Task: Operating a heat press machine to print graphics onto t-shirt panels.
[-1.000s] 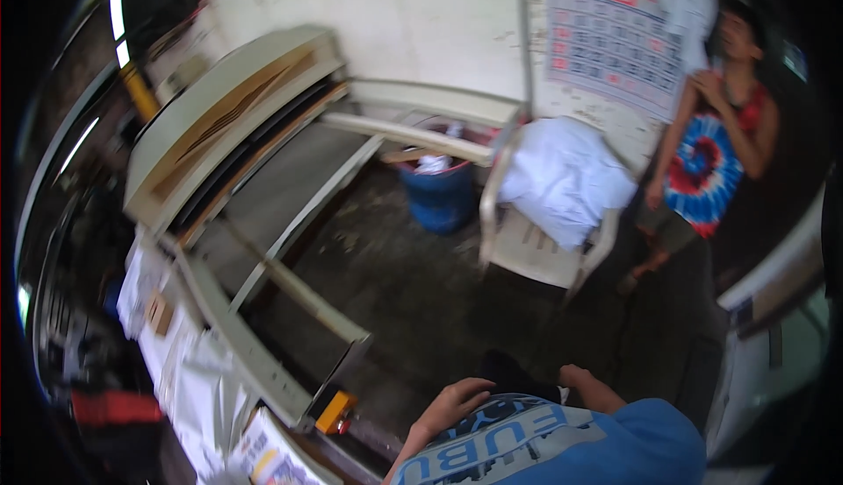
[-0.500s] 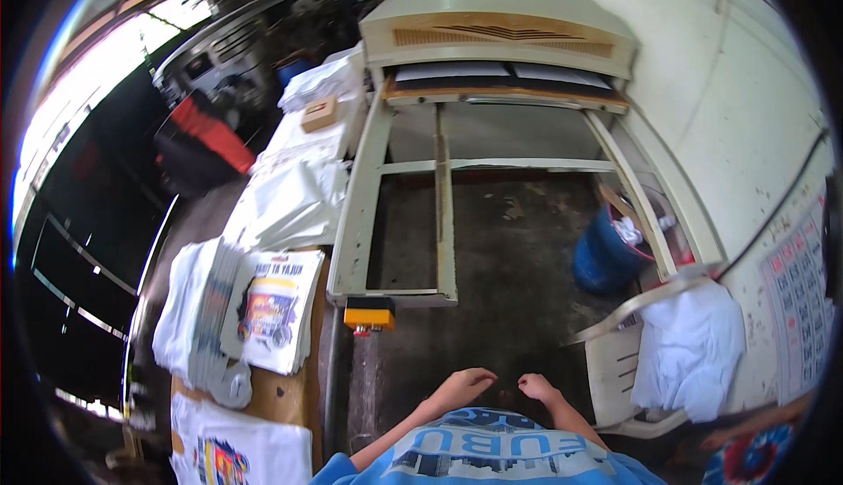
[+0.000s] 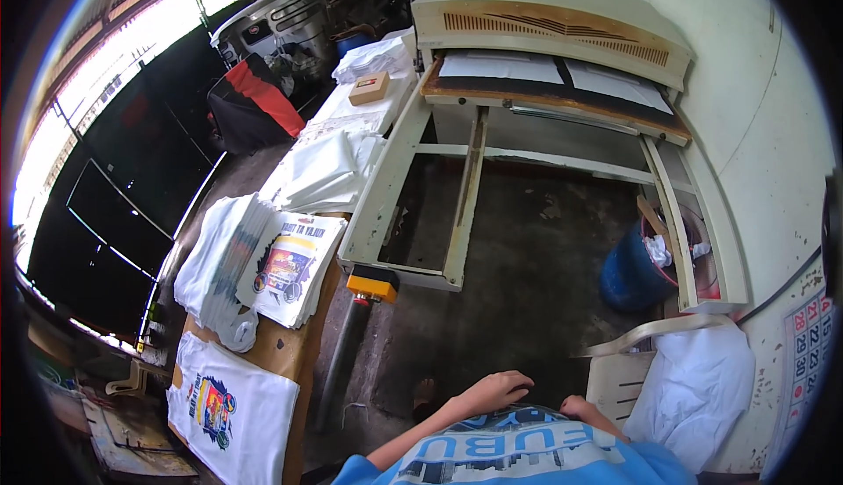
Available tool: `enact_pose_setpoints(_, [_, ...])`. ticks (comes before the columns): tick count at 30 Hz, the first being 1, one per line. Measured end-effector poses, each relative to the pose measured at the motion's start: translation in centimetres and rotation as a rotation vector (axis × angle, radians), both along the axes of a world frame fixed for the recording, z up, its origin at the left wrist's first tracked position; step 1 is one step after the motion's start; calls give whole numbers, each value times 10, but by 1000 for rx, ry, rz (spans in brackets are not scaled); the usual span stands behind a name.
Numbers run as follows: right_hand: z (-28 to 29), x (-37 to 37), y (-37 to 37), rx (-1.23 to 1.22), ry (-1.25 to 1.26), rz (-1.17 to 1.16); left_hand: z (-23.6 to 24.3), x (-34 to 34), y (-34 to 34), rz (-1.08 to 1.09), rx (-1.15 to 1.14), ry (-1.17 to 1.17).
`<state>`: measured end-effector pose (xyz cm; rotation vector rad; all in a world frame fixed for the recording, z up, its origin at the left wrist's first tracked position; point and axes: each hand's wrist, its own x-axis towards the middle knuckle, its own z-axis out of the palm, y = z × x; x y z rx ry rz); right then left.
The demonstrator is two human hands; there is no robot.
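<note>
My left hand (image 3: 499, 391) is in front of my blue shirt (image 3: 518, 450), palm down, fingers loosely bent with nothing visible in them. Close to its right, my right hand (image 3: 580, 409) is curled, partly cut off by the shirt; I see nothing in it. Neither hand touches the machine. Beyond them stands a large cream machine with a vented hood (image 3: 553, 28) and a pale metal frame (image 3: 461, 213). White sheets (image 3: 505, 67) lie on a dark, wood-edged board (image 3: 562, 96) under the hood.
On the left, a long table (image 3: 303, 344) bears stacked printed white shirts (image 3: 290, 265), one printed shirt (image 3: 233, 410), folded white cloth (image 3: 329, 169) and a small cardboard box (image 3: 369, 88). To the right are a blue drum (image 3: 634, 265) and a chair (image 3: 606, 380) draped with white cloth (image 3: 702, 388).
My view has swung left, so the machine and table sit farther right in it. My left hand has turned more palm down; my right hand has drawn closer to the shirt.
</note>
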<state>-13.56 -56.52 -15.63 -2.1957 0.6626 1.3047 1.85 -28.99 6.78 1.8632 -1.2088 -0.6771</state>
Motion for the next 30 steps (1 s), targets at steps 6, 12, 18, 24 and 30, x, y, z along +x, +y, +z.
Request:
enact_pose_setpoints(6, [-21,39,-34,-169,-138,236,2,-33,0,298,-32,460])
enact_pose_setpoints(12, [16,95,22,-78,-280,123,9,-21,20,352,-86,214])
enact_pose_setpoints(18, [24,105,110,32,-344,138,12,-15,52,283,-118,118])
enact_pose_setpoints(24, [-1,71,168,59,-170,53,33,20,122,285,-93,147])
enact_pose_setpoints(30, [7,39,201,-31,-395,-246,36,71,167,408,13,253])
